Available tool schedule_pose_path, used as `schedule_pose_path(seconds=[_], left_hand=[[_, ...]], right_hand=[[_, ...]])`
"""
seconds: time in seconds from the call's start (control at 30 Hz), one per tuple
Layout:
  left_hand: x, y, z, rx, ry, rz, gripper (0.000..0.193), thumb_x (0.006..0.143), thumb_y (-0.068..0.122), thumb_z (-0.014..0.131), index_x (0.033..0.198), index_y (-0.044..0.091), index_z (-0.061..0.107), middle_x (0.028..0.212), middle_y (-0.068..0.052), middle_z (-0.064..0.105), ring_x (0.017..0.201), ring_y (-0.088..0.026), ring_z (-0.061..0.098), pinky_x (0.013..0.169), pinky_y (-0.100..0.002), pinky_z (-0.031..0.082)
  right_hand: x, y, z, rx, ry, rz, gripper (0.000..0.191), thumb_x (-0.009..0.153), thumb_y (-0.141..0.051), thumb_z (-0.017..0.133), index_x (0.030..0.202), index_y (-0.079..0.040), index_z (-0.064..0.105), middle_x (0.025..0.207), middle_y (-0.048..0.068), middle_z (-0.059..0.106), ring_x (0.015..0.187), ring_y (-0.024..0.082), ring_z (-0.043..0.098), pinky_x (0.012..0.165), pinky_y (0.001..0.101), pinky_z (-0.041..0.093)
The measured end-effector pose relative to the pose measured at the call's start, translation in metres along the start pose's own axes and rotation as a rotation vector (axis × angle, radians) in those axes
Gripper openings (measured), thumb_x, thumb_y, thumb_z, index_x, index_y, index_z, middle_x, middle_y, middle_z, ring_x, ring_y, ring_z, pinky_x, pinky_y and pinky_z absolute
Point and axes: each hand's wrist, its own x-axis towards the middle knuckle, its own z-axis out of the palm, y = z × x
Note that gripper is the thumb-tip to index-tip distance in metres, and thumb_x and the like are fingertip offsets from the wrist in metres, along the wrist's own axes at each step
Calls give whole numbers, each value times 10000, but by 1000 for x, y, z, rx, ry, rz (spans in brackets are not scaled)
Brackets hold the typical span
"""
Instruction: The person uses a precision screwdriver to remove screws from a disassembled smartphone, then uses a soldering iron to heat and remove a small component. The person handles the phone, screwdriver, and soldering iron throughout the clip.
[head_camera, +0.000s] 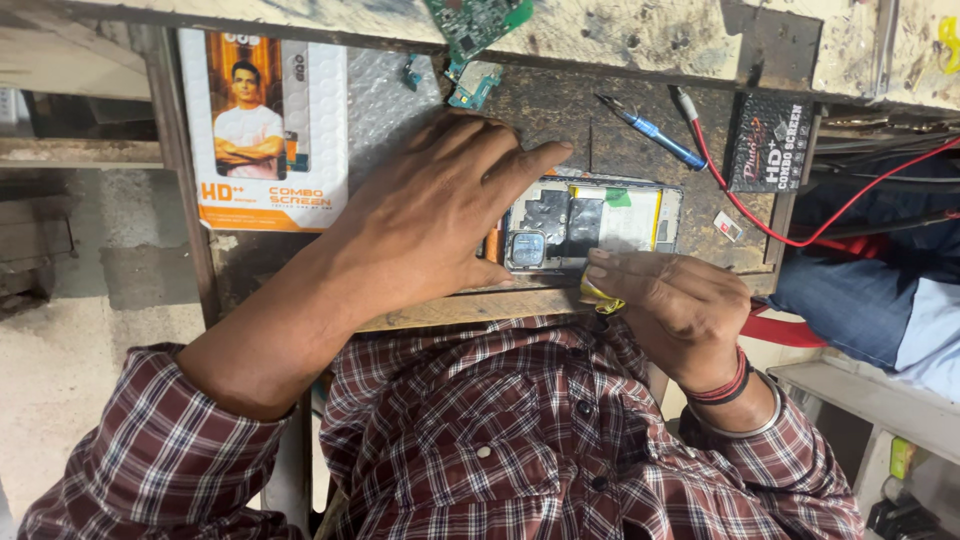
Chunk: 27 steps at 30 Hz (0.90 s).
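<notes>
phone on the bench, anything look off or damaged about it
The phone lies with its back cover off, boards and camera module bare. The left hand presses it down; the right hand pinches a small yellow piece at its edge.

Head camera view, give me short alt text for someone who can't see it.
A person's left hand steadies an opened phone on a worn workbench while the right hand pinches a small yellow piece at its edge.
</notes>
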Motion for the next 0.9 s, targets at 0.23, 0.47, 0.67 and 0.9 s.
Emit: schedule_pose_path(seconds=[0.23, 0.47, 0.67, 0.9], left_hand=[[-3, -3, 0, 10, 67, 46, 1147, 560, 340, 971, 1548, 101, 438, 1203, -107, 611, 1177, -297, 586, 1130, -471, 411], [-1, -2, 1, -12, 17, 22, 1196, 520, 421, 978, 1534, 93, 436, 1156, -114, 594, 1129, -303, 576, 1115, -484, 398], [-1, -3, 2, 12, 18, 29, 1248, 447, 445, 989, 1516, 98, 448, 1144, -105, 591, 1113, -300, 579, 1098, -485, 404], [0, -2, 4, 38, 19, 25, 1251, 447, 467, 990, 1517, 117, 445, 1137, -100, 603, 1112, -299, 590, 1111, -485, 403]], right_hand=[[6, -4, 7, 2, 3, -21, 279, 767, 35, 849, 1003, -83, 758, 1036, 71, 778, 999, 212, 780, 867, 302, 628], [11, -10, 12, -8, -12, -34, 307, 743, 41, 840, 1011, -88, 761, 1045, 73, 777, 993, 215, 777, 853, 313, 622], [20, -12, 15, 6, -30, -71, 295, 761, 41, 844, 1013, -82, 755, 1054, 79, 777, 1003, 216, 775, 875, 316, 632], [27, -17, 17, 40, -38, -60, 310, 741, 24, 840, 1020, -81, 756, 1070, 89, 777, 1017, 223, 776, 875, 316, 629]])
